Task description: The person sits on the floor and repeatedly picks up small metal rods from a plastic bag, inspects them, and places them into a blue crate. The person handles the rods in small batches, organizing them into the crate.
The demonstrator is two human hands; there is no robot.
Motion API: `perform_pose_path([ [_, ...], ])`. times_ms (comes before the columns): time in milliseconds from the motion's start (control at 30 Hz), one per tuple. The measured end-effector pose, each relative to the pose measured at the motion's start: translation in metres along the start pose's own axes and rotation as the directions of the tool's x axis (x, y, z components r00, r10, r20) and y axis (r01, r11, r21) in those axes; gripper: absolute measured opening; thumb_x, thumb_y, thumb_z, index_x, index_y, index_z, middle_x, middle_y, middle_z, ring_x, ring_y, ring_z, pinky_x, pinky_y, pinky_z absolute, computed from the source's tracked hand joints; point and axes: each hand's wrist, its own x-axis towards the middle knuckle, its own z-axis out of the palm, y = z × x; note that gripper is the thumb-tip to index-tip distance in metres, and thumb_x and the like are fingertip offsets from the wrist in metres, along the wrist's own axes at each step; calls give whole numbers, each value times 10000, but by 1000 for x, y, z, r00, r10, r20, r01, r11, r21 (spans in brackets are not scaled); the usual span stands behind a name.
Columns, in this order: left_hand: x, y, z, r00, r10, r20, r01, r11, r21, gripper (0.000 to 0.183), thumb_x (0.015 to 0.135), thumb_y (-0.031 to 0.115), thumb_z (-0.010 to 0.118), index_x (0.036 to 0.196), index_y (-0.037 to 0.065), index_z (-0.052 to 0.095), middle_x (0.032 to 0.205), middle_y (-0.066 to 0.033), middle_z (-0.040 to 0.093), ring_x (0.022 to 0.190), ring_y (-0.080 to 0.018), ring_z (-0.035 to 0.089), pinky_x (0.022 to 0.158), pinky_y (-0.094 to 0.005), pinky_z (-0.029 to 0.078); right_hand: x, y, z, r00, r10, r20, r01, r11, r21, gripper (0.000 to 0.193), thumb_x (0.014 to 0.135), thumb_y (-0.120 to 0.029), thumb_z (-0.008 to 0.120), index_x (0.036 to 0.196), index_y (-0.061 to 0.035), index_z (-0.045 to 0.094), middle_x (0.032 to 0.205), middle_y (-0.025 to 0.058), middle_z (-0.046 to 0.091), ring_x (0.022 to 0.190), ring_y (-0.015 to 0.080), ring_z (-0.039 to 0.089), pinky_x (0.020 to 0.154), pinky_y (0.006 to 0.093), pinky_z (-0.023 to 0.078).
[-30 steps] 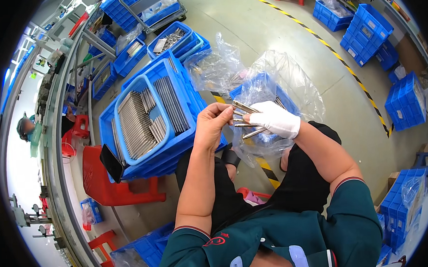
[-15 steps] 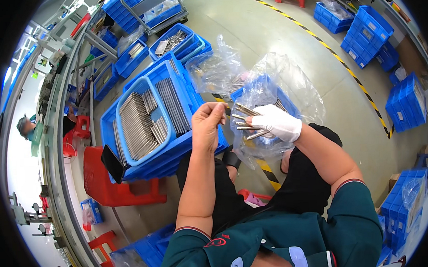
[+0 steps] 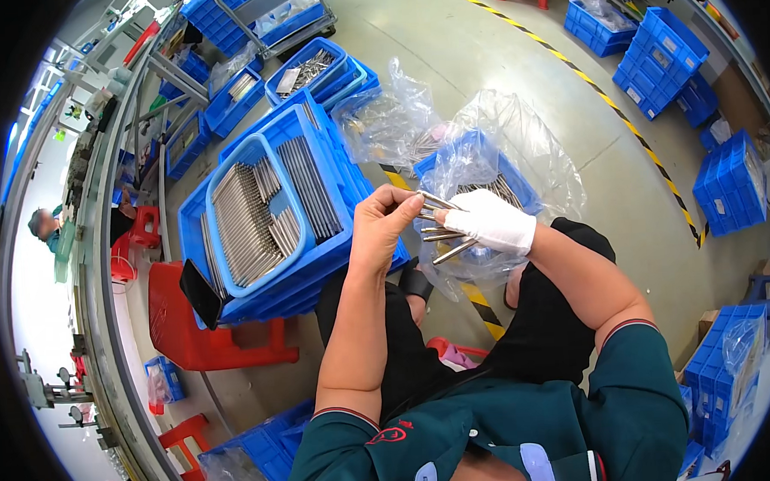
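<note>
In my gloved right hand (image 3: pixel 487 222) I grip several slim metal rods (image 3: pixel 441 234), which fan out to the left. Bare fingers of my left hand (image 3: pixel 386 223) are pinched at the tips of these rods. Below and beyond my right hand, a blue bin lined with clear plastic (image 3: pixel 520 187) holds more rods. On my left, a light-blue tray (image 3: pixel 251 291) carries neat rows of metal rods (image 3: pixel 245 216). It rests in a larger blue crate (image 3: pixel 336 195), where darker rods (image 3: pixel 307 188) lie alongside.
A black flat object (image 3: pixel 200 296) leans at the crate's near corner, above a red stool (image 3: pixel 226 338). Crumpled clear plastic (image 3: pixel 384 120) lies beyond the crate. Yellow-black floor tape (image 3: pixel 567 69) runs past stacked blue crates (image 3: pixel 659 61) on the right. Another person (image 3: pixel 47 225) is far left.
My left hand has moved right and closed onto the rod tips held by my right hand. The rods have shifted slightly in the right hand.
</note>
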Motion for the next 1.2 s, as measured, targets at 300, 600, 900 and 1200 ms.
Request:
perform_pose_path([
  [300, -2, -3, 1, 993, 41, -107, -38, 999, 29, 137, 814, 140, 702, 832, 15, 648, 759, -2, 610, 706, -59, 500, 666, -214, 377, 0, -3, 1, 998, 66, -1, -66, 998, 16, 378, 890, -358, 547, 884, 12, 629, 690, 59, 571, 645, 118, 483, 598, 297, 405],
  [600, 1, -5, -1, 998, -63, -22, 60, 992, -114, 175, 821, 162, 697, 863, -4, 661, 791, -27, 639, 734, -78, 529, 713, -228, 393, -4, -5, 2, 997, -16, 71, 13, 999, 42, 450, 890, -433, 533, 843, 7, 615, 646, 58, 539, 629, 137, 462, 574, 307, 392],
  [900, -1, 3, -3, 997, -58, 45, 59, 998, -35, 168, 764, 126, 728, 847, -4, 662, 805, -47, 642, 774, -113, 563, 740, -261, 424, -7, -9, 2, 983, 125, 137, -150, 970, 191, 335, 889, -330, 568, 837, -5, 634, 679, 18, 567, 636, 94, 468, 561, 289, 399],
  [1200, -8, 0, 0, 998, -10, -66, 20, 989, 147, 188, 825, 194, 691, 833, 12, 642, 749, 3, 591, 705, -66, 505, 647, -212, 393, -1, -4, 5, 990, 112, 84, -119, 989, 85, 346, 890, -330, 566, 823, 7, 605, 686, 13, 540, 639, 95, 444, 577, 283, 393],
])
